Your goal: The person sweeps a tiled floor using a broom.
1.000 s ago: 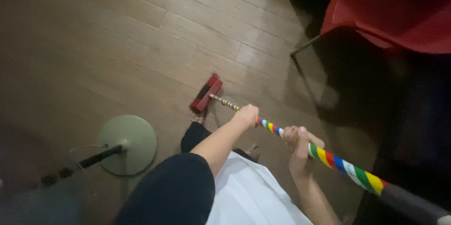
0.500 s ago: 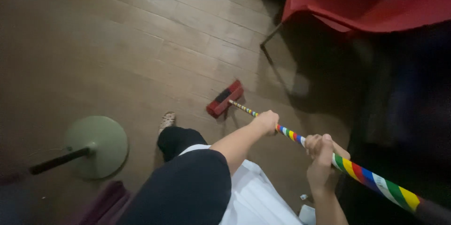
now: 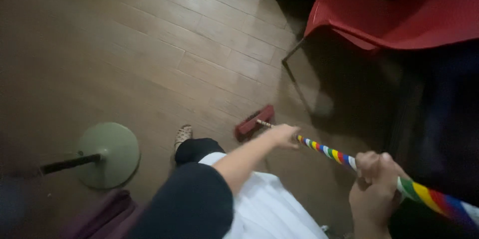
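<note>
I hold a broom by its long handle (image 3: 329, 152), wrapped in rainbow-coloured stripes. My left hand (image 3: 285, 135) grips the handle low down, near the head. My right hand (image 3: 375, 184) grips it higher up, at the lower right of the view. The red broom head (image 3: 254, 122) rests on the wooden plank floor (image 3: 164, 44), just ahead of my foot (image 3: 183, 134). My dark sleeve and white garment fill the bottom centre.
A red plastic chair (image 3: 399, 9) with thin metal legs stands at the upper right, over a dark shadowed area. A round green stand base (image 3: 110, 154) with a dark pole sits on the floor at the left. Purple fabric lies at the bottom left.
The broom head has been drawn nearer my foot and to the right. My right hand has slid lower and to the right in the view. The camera has shifted slightly.
</note>
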